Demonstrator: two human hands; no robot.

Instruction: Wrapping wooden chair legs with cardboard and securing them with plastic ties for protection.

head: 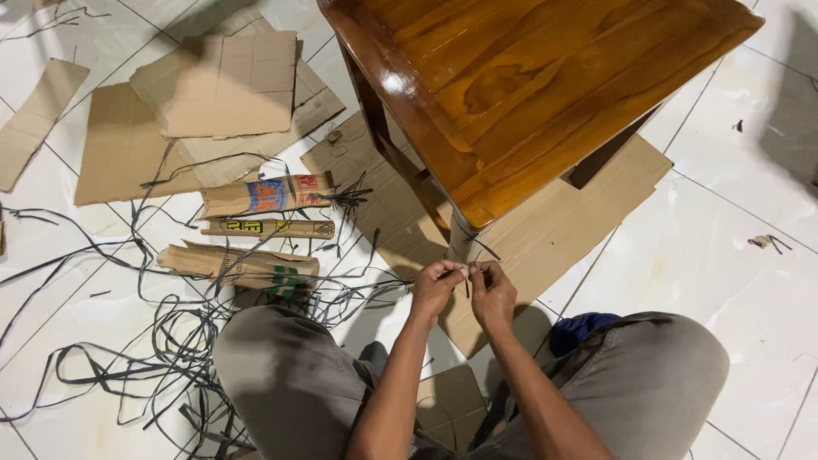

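Your knees (290,375) in grey trousers are closest, bent up on both sides, and your two arms reach out between them. Your left hand (436,285) and your right hand (492,294) are close together, almost touching, and both pinch a thin black strap (467,274) with their fingers. The strap sits at the bottom of a table leg (463,243), and that leg is wrapped in pale cardboard. The leg belongs to a shiny brown wooden table (528,85) that stands just past your hands. Under the table lies a big flat sheet of cardboard (554,230) on the white tiled floor (724,255). To the left of your hands there are three folded bundles of cardboard (256,226) lying side by side, some with bright printing on them. Lots of loose black straps (128,341) lie in a messy tangle around them and by your left knee. Farther away, more flat brown cardboard pieces (213,85) are spread on the floor. A bit of blue cloth (575,330) peeks out by your right knee.
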